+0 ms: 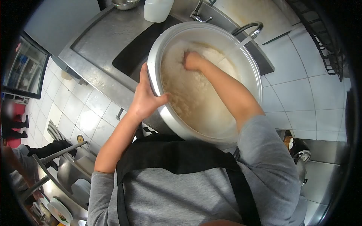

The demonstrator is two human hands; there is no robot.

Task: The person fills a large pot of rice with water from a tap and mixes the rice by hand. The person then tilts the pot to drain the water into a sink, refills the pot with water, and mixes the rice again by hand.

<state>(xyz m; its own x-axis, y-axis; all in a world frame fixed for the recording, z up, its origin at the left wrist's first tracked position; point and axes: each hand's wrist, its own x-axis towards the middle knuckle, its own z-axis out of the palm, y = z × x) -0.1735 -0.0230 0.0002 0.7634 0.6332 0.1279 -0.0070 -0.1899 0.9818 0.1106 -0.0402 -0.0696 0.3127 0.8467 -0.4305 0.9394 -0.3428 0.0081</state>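
Observation:
A big round metal pot [255,90] stands tilted toward me at the sink. Cloudy, whitish water fills much of it, with a pale, grainy mass [184,100] showing that looks like rice. My left hand [145,96] grips the pot's left rim, thumb over the edge and fingers along the outer wall. My right hand [191,61] reaches into the cloudy water near the far left side. Its fingers are under the surface, so what they touch is hidden. From a curved faucet [253,28], a stream of water [244,42] runs into the pot.
Behind the pot are a second tap [200,17] and a white plastic jug [156,10]. A metal bowl [125,3] sits on the steel counter [109,37]. At lower left, a person's arm shows near a metal rack with plates [60,211]. A black wire shelf [320,41] hangs at right.

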